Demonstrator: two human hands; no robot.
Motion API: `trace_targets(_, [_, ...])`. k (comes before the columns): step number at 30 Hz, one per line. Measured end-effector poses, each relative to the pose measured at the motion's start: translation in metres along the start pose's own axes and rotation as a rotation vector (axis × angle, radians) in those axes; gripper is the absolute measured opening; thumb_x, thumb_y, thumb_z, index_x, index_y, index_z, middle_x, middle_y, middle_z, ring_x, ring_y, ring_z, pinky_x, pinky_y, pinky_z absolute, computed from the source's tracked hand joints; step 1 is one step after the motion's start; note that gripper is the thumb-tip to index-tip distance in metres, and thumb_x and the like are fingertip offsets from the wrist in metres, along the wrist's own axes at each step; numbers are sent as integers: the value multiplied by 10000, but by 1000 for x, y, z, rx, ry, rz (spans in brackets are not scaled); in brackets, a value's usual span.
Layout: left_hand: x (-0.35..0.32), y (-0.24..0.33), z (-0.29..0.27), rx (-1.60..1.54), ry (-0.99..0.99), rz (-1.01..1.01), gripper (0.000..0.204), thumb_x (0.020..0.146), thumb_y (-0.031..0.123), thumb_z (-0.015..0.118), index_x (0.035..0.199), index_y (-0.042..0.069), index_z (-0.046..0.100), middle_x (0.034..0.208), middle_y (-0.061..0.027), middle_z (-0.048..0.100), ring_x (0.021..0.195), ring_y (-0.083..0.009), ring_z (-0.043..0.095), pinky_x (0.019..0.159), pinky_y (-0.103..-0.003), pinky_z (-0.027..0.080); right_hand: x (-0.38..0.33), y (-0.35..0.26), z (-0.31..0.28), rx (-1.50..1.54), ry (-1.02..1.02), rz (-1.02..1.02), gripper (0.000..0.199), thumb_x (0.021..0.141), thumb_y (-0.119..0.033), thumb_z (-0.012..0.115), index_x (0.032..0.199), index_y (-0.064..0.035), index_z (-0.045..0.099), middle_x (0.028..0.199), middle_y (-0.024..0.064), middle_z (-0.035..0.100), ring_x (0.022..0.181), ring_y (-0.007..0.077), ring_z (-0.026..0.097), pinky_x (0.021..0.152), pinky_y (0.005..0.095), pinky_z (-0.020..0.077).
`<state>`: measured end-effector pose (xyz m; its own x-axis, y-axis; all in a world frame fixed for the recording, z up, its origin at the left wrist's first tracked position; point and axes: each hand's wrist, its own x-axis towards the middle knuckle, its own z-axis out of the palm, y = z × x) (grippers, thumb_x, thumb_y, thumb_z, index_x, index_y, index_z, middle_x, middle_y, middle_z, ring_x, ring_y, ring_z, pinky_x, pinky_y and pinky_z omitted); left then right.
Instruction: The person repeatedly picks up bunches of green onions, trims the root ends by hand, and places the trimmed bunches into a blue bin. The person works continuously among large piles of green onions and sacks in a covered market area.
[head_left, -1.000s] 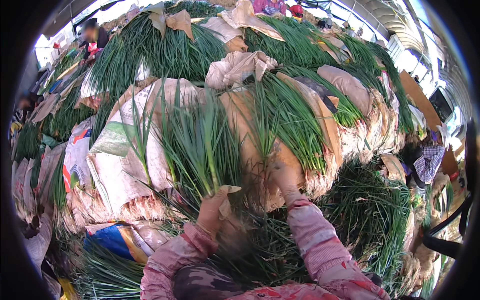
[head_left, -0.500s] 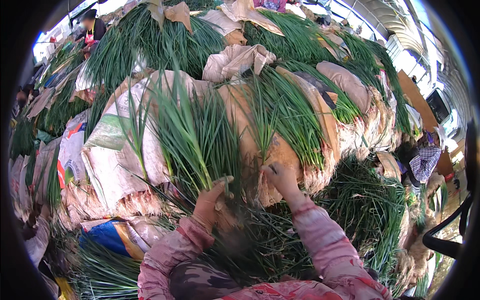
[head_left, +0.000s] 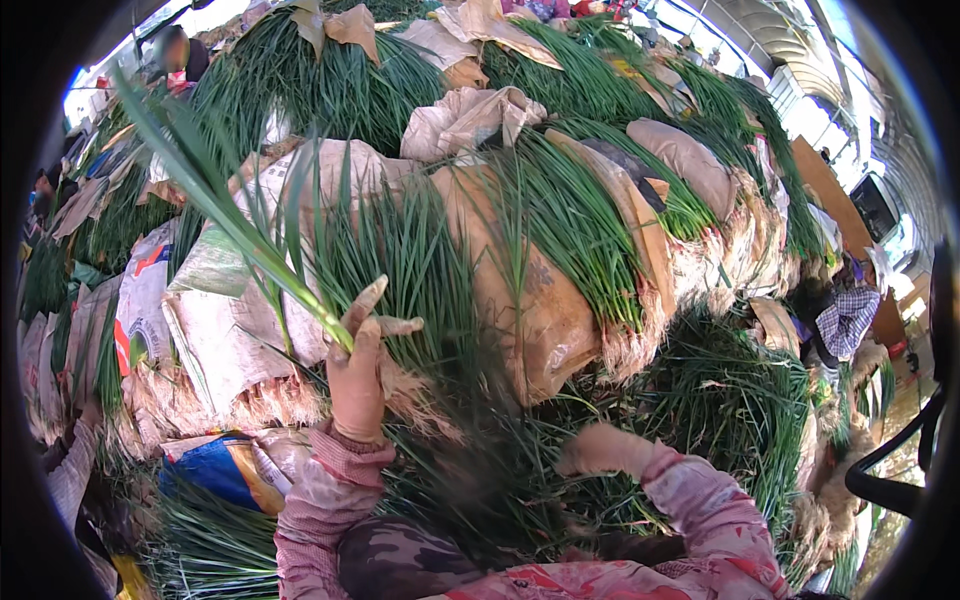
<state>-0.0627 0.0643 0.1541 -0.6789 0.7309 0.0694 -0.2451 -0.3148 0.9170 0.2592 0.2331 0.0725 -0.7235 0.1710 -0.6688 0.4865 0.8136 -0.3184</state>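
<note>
Greens (head_left: 470,470) hide right hand (head_left: 590,452), perhaps gripping; left hand (head_left: 357,375) pinches stalk (head_left: 230,220).

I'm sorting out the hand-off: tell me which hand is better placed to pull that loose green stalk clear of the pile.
Left. The left hand is raised with the long green stalk already pinched at its fingertips. The right hand sits low, partly buried among the scallion bunches, well away from the stalk.

stacked chive bundles (head_left: 560,210), brown paper wrapping (head_left: 530,300), blue sack (head_left: 215,470)
</note>
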Motion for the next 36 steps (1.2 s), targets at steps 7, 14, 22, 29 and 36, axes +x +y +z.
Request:
trace_targets(7, [-10, -72, 21, 90, -173, -436, 368, 1015, 295, 528, 1252, 38, 646, 935, -86, 748, 467, -13, 411, 452, -186, 317, 129, 1, -54, 116, 927, 230, 300, 921, -360, 637, 937, -65, 688, 831, 161, 701, 777, 325, 687, 650, 409, 524])
trace_targets(14, [-23, -130, 14, 90, -171, -665, 296, 982, 260, 606, 1154, 33, 688, 864, -18, 710, 532, -56, 509, 492, -209, 401, 87, -42, -36, 524, 818, -281, 312, 962, -323, 632, 915, -17, 664, 744, 33, 644, 654, 117, 614, 603, 265, 498])
trace_targets(22, [-34, -123, 15, 64, -227, -726, 253, 916, 193, 683, 1078, -1, 679, 905, -95, 708, 719, -188, 673, 661, -314, 539, 92, -68, -37, 704, 928, 15, 317, 955, -340, 642, 941, -30, 707, 754, 85, 662, 707, 151, 629, 649, 328, 507])
trace_targets(29, [-45, -126, 26, 162, -223, -579, 249, 937, 249, 637, 935, 4, 681, 711, -56, 656, 556, -153, 590, 535, -273, 472, 100, -88, -29, 246, 1329, -126, 350, 952, -340, 646, 757, -49, 647, 643, 48, 589, 559, 151, 544, 528, 346, 444])
trace_targets(36, [-49, -96, 26, -177, -406, -661, 366, 1000, 296, 501, 1067, -8, 695, 712, -15, 635, 500, -101, 541, 571, -228, 459, 63, -33, -21, 1627, 1234, -69, 302, 1003, -308, 577, 786, -101, 612, 692, -18, 576, 579, 91, 527, 510, 233, 396])
